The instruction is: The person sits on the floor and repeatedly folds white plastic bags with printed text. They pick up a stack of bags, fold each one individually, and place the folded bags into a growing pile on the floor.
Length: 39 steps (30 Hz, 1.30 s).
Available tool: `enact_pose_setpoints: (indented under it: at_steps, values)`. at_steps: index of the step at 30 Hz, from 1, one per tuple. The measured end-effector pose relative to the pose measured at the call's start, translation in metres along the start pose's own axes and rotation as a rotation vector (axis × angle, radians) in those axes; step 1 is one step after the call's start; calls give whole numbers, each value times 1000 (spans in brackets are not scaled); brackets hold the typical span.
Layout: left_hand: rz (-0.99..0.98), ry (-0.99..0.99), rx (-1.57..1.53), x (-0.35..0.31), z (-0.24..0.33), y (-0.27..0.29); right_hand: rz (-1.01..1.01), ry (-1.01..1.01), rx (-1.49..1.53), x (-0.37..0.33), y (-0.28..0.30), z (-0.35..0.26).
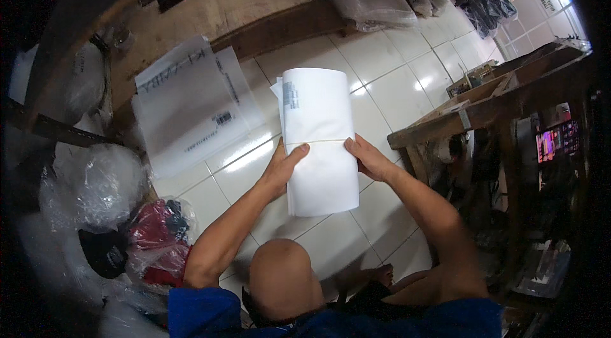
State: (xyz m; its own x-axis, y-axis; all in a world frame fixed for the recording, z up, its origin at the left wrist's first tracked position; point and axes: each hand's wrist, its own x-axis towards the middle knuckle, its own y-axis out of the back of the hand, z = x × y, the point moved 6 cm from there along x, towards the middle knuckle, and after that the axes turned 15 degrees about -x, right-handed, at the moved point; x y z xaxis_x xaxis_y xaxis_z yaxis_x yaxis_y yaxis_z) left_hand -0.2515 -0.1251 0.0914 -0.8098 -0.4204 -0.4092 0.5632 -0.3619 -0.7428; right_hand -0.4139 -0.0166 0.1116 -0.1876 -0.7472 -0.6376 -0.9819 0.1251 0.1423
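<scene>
While the left hand (pixel 280 169) and right hand (pixel 373 160) grip its sides, a folded bundle of white sheets (pixel 321 179) is held over the tiled floor (pixel 407 74).

The left thumb presses the front face, the other fingers on that side mostly hidden behind; the right thumb also rests in front, near the opposite edge. A thin pale rubber band (pixel 326 141) crosses the bundle near both thumbs. To its left, printed translucent plastic sheets (pixel 188 109) overlap the wooden workbench (pixel 219 0).
</scene>
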Motion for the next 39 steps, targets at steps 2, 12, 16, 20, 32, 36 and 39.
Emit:
enact_pose_setpoints:
  at_steps: [2, 12, 16, 20, 32, 36, 39]
  values:
    - [23, -37, -29, 15, 29, -8, 22, -23, -135, -1, 23, -21]
    - [101, -228, -112, 196, 142, -14, 121, -37, -605, 38, 90, 112]
    - [141, -260, -100, 282, 177, -44, 160, -147, -119, 56, 74, 126]
    - [88, -185, -138, 381, 198, -57, 248, -160, 162, 68, 56, 135]
    - [267, -278, 457, 493, 224, 0, 233, -284, 116, 36, 42, 186]
    - [46, -456, 975, 379, 228, -45, 253, -352, 10, 26, 55, 142]
    - [48, -401, 986, 289, 175, -20, 407, -163, 92, 34, 79, 91]
